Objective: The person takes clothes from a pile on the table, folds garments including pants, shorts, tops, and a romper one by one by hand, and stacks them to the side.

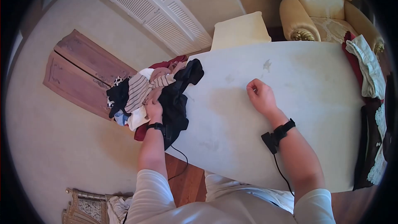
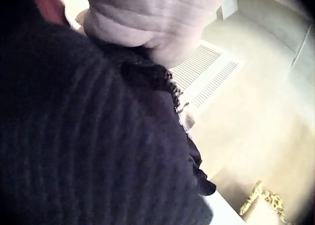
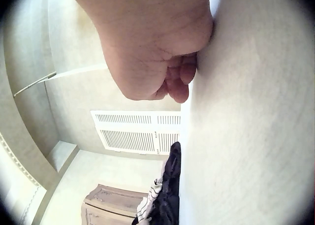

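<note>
At the left end of the white table (image 1: 232, 128) lies a heaped pile of clothes. My left hand (image 1: 154, 110) reaches into it, its fingertips among a dusty-pink garment (image 1: 156, 93) and a striped one (image 1: 139, 89); I cannot tell whether they grip cloth. A black garment (image 1: 176, 103) lies right beside that hand and fills much of the left wrist view, where the fingers are hidden. A white cloth (image 1: 138, 118) is just left of the hand. My right hand (image 1: 262, 95) rests on the tabletop with fingers loosely curled, holding nothing.
Folded clothes line the table's right edge: a pale folded garment (image 1: 367, 66) over dark red cloth, and a dark garment (image 1: 365, 149) beside white lace (image 1: 378, 161). Beyond the far edge stand a cream side table (image 1: 240, 29) and a gilded armchair (image 1: 319, 0). Cables hang from both wrist cameras.
</note>
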`<control>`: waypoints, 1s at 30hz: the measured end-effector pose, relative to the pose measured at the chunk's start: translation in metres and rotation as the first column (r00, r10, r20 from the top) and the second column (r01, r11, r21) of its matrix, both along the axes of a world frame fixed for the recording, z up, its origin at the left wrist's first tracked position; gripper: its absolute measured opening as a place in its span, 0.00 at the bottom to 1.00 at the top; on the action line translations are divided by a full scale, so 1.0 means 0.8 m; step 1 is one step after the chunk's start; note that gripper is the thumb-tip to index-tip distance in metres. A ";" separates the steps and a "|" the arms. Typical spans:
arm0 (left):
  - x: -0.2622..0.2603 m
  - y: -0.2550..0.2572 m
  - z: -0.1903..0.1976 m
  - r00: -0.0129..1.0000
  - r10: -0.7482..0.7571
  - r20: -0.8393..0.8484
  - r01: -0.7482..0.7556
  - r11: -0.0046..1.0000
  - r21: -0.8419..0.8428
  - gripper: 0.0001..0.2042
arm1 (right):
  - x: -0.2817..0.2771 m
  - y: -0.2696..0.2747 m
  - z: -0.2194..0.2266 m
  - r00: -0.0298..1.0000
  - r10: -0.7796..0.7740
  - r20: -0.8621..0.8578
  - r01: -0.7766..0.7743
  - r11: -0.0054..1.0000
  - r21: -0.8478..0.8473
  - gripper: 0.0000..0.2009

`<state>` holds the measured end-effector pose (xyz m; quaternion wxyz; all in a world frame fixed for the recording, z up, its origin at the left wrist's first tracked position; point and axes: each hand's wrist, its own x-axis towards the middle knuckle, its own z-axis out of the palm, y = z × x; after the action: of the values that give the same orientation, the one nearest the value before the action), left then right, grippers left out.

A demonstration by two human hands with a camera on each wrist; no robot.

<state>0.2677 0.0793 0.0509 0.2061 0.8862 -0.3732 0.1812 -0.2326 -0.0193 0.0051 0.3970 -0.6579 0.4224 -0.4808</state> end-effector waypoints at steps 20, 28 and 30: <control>-0.154 -0.054 0.228 0.613 -0.767 -0.188 0.051 0.277 -0.960 0.17 | -0.001 0.001 0.000 1.000 0.018 0.000 -0.018 1.000 0.021 0.07; -0.366 -0.051 0.246 0.047 -0.946 -0.319 0.031 0.321 -0.947 0.23 | 0.002 -0.017 -0.003 0.931 -0.100 0.352 0.018 0.974 0.228 0.12; -0.388 -0.052 0.232 -0.189 -0.923 -0.336 0.048 0.333 -0.942 0.23 | -0.006 -0.031 -0.006 0.880 -0.137 0.455 0.026 0.970 0.242 0.14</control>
<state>-0.0429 0.0379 0.2365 0.7362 0.3390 -0.4118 -0.4166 -0.2374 -0.0437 0.0000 0.5392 -0.4537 0.3940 -0.5901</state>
